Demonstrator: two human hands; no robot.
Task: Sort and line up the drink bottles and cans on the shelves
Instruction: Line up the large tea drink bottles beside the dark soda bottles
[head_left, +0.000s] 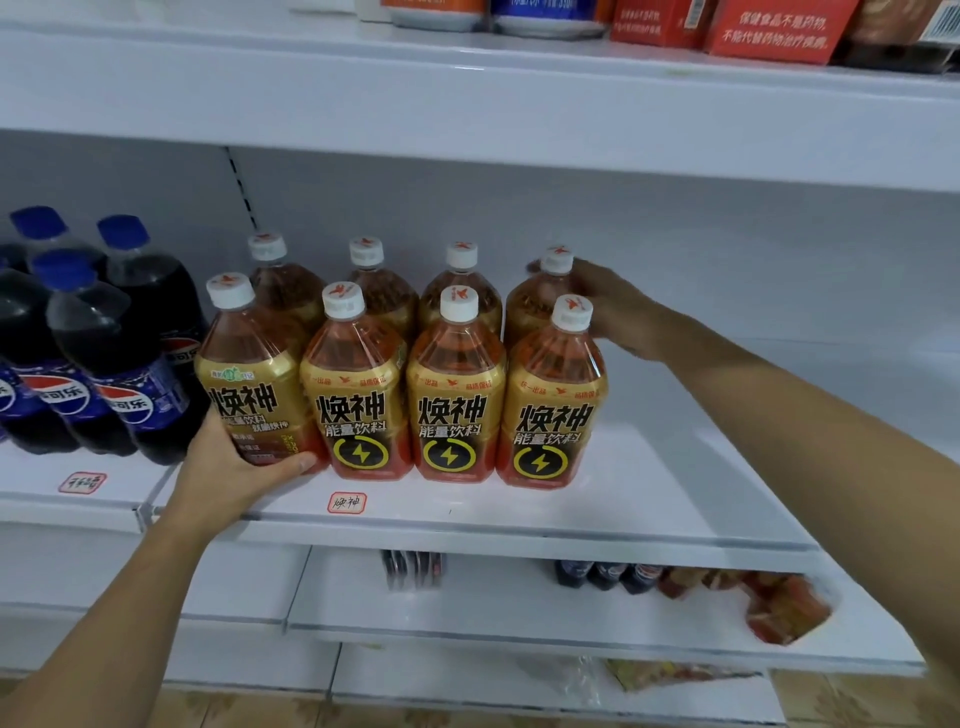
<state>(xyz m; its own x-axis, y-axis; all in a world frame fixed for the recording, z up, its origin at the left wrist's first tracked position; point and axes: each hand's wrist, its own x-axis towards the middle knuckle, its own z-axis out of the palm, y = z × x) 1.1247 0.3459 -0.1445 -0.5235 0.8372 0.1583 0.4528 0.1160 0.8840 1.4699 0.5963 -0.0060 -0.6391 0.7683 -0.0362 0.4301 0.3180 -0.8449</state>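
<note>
Several gold-labelled energy drink bottles with white caps stand in two rows on the white middle shelf (519, 512). My left hand (228, 467) grips the base of the front left energy bottle (249, 384), whose label is turned to the side. The other front bottles (457, 395) face forward. My right hand (618, 312) wraps around the back right energy bottle (540, 296) just under its cap, behind the front right bottle (550, 400).
Dark Pepsi bottles (119, 353) with blue caps crowd the shelf to the left, touching the energy bottles. Bare shelf lies to the right. The shelf above (467, 93) holds cans and red boxes (779, 28). Lower shelves carry small bottles (608, 574) and wrapped packs (784, 608).
</note>
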